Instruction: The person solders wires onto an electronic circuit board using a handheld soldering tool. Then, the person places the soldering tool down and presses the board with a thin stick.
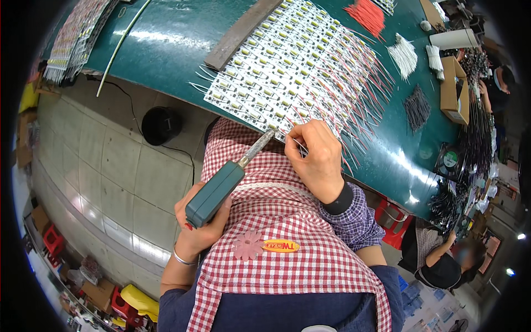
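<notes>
My left hand is closed around the dark green body of a soldering gun. The gun's metal tip points up and right, meeting the near edge of a white circuit board panel. Rows of small yellow-green components cover this panel, and many red and white wires stick out along its right side. Close to the tip, my right hand pinches a thin wire at the panel's near edge. Its fingers partly hide the wire's end, so I cannot tell whether wire and tip touch.
A dark flat bar lies along the panel's left side on the green table. Bundles of red wires, white wires and black wires lie to the right, near a cardboard box. Other people sit at the far right.
</notes>
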Demonstrator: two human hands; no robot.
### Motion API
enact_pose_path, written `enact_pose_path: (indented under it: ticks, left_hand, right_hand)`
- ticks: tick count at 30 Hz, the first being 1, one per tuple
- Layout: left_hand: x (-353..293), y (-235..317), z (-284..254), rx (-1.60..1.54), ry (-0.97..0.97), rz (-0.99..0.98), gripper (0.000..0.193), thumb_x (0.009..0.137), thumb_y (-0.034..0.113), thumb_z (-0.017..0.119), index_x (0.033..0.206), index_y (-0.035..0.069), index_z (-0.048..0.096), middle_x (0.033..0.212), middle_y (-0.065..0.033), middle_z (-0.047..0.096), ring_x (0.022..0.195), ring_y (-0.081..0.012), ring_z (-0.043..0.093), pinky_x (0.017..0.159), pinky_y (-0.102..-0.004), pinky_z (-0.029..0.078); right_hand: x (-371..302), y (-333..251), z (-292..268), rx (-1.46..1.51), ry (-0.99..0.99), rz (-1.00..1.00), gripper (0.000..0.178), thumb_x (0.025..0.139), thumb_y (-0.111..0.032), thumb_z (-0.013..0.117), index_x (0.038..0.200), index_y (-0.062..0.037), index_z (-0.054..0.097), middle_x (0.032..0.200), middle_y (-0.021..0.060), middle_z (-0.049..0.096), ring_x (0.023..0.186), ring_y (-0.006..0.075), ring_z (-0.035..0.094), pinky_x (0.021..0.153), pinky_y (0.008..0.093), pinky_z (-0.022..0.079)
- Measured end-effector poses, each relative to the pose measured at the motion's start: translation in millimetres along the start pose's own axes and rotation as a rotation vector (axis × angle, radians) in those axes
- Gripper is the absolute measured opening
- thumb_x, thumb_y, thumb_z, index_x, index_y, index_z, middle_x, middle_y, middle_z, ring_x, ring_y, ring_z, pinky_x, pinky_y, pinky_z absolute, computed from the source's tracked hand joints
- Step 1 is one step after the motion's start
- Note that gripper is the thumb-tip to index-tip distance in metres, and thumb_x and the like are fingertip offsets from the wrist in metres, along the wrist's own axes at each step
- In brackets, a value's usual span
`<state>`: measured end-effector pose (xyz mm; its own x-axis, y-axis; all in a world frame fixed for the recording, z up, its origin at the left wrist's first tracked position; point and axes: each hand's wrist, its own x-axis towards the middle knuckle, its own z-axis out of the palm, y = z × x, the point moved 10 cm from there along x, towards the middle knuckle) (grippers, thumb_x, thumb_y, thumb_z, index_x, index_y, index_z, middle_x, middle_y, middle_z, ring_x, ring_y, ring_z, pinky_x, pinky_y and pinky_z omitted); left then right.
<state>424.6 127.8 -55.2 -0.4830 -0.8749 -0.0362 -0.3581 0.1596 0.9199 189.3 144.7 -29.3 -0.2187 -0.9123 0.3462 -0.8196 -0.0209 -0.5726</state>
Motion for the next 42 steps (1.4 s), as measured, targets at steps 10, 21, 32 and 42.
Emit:
enact_pose_path:
  ticks: [10, 21, 32, 42]
  left_hand:
    - [-11, -11, 0, -0.008, 0.036, -0.009, 0.022, 0.077, -0.002, 0.077, 0.098, -0.006, 0.071, 0.094, -0.0168, 0.071, 0.075, -0.0237, 0.071, 0.066, -0.0309, 0.055]
    - [-14, -28, 7, -0.181, 0.044, -0.180, 0.023, 0.091, 0.005, 0.074, 0.111, -0.006, 0.071, 0.105, -0.0144, 0.073, 0.090, -0.0208, 0.070, 0.080, -0.0311, 0.055]
    - [11, -8, 4, -0.167, 0.065, -0.085, 0.033, 0.092, 0.002, 0.074, 0.123, -0.004, 0.065, 0.079, -0.0022, 0.063, 0.063, -0.0071, 0.054, 0.056, -0.0244, 0.042]
    - [35, 19, 13, 0.043, 0.045, -0.067, 0.010, 0.092, 0.001, 0.073, 0.098, -0.003, 0.066, 0.071, -0.0020, 0.062, 0.058, -0.0092, 0.054, 0.054, -0.0260, 0.041]
  right_hand:
    - [-1, 5, 3, 0.013, -0.003, 0.014, 0.020, 0.072, 0.004, 0.075, 0.082, -0.0035, 0.058, 0.075, 0.0108, 0.056, 0.069, 0.0300, 0.059, 0.062, 0.0409, 0.047]
    - [10, 29, -37, 0.246, -0.093, 0.146, 0.012, 0.084, -0.004, 0.073, 0.092, -0.0008, 0.064, 0.085, 0.0137, 0.061, 0.080, 0.0334, 0.061, 0.072, 0.0411, 0.050]
    - [-33, 184, -210, -0.581, 0.404, 0.395, 0.017, 0.083, 0.000, 0.073, 0.099, -0.0027, 0.068, 0.099, 0.0114, 0.065, 0.098, 0.0329, 0.060, 0.082, 0.0418, 0.050]
    - [3, 227, -237, -0.617, 0.310, 0.309, 0.015, 0.081, -0.002, 0.074, 0.096, -0.0026, 0.073, 0.097, 0.0079, 0.068, 0.094, 0.0297, 0.061, 0.082, 0.0404, 0.051]
